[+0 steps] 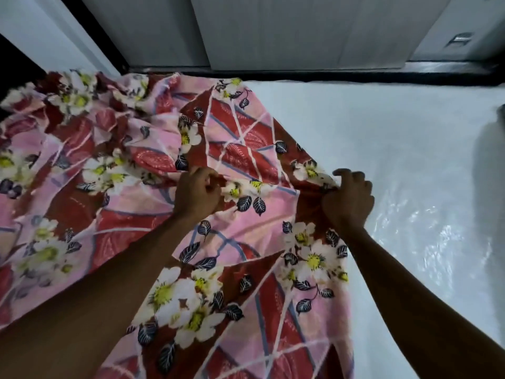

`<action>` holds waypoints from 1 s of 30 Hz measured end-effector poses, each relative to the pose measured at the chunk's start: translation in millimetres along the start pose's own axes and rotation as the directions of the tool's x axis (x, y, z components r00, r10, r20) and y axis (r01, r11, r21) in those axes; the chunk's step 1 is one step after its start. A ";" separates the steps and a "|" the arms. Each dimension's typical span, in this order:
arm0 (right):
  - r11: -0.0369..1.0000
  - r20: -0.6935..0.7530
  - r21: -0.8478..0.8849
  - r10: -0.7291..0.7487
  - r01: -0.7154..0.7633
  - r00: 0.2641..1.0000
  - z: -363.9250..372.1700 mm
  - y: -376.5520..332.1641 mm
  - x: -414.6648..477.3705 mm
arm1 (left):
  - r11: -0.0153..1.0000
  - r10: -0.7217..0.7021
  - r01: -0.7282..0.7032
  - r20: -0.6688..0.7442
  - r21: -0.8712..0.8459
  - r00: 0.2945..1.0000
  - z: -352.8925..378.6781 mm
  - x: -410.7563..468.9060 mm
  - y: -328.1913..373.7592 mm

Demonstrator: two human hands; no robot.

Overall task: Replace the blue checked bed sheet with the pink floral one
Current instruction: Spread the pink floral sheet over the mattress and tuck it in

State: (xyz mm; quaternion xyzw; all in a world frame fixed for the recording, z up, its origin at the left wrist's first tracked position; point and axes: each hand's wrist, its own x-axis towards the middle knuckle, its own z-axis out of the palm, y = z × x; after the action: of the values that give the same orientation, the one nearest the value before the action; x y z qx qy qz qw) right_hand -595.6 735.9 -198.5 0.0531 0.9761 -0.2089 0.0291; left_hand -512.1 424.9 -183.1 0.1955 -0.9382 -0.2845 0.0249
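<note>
Pink sheet [131,187] bunched on the mattress [396,160] left half, long run near-to-far. Your left hand [198,194] and right hand [348,201] both have fingers clenched on its fabric.

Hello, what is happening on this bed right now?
A person is putting the pink floral bed sheet on a bare white mattress. Both hands grip the cloth: the left hand pinches a fold near the middle, and the right hand holds the sheet's edge. The sheet lies crumpled over the left part of the mattress, while the right part is uncovered. No blue checked sheet is in view.
</note>
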 end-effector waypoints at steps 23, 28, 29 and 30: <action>0.974 -0.126 -0.073 0.206 -0.217 0.970 30.6 -71.5 235.9 | 0.931 0.345 -0.326 -0.103 0.166 0.933 18.6 157.0 -6.6; 0.996 -0.135 -0.064 -0.069 0.061 0.988 39.7 -109.0 239.0 | 0.934 0.322 -0.299 -0.094 0.197 0.942 15.9 178.1 2.9; 0.991 -0.051 -0.066 -0.117 0.113 0.992 42.0 -119.3 243.1 | 0.931 0.316 -0.297 -0.060 0.214 0.947 17.9 178.2 5.6; 0.987 0.032 -0.068 -0.146 0.148 0.989 44.9 -127.1 248.4 | 0.926 0.310 -0.301 -0.007 0.228 0.951 21.0 178.0 7.9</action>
State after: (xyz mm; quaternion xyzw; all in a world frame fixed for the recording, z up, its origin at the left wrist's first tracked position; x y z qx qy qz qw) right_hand -855.4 624.9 -207.5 -0.0230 0.9835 -0.1770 0.0284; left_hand -682.4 374.1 -207.8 0.0547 -0.9825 -0.1650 0.0667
